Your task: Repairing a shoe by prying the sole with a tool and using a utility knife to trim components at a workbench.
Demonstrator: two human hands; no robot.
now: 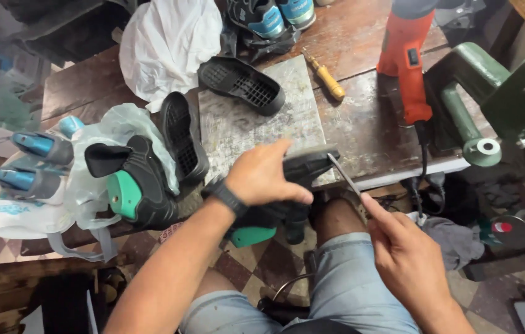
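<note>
The left hand (262,176) is closed over the top of a black shoe (287,185) with a green heel patch, pinning it sole-side up against the near edge of the table (367,133), above the person's knee. The right hand (408,256) pinches the handle end of a thin metal blade (344,174), whose tip reaches the rim of the shoe's sole just beside the left fingers. That closeness looks like the main hazard: if the blade skids off the rim or breaks free suddenly, it would likely travel toward the left fingertips or down to the bare knee right below. The shoe is braced only by one palm and the table edge, so a hard push could twist it loose and let it drop to the floor. Beyond the hands, two loose black soles (240,83) lie on a grey slab (262,120) just behind the shoe, and a second black and green shoe (135,182) sits in a plastic bag at the left; a jerk of the elbow could knock these. The orange heat gun (406,62) stands to the right with its cord hanging near the right wrist, where it might snag.
</note>
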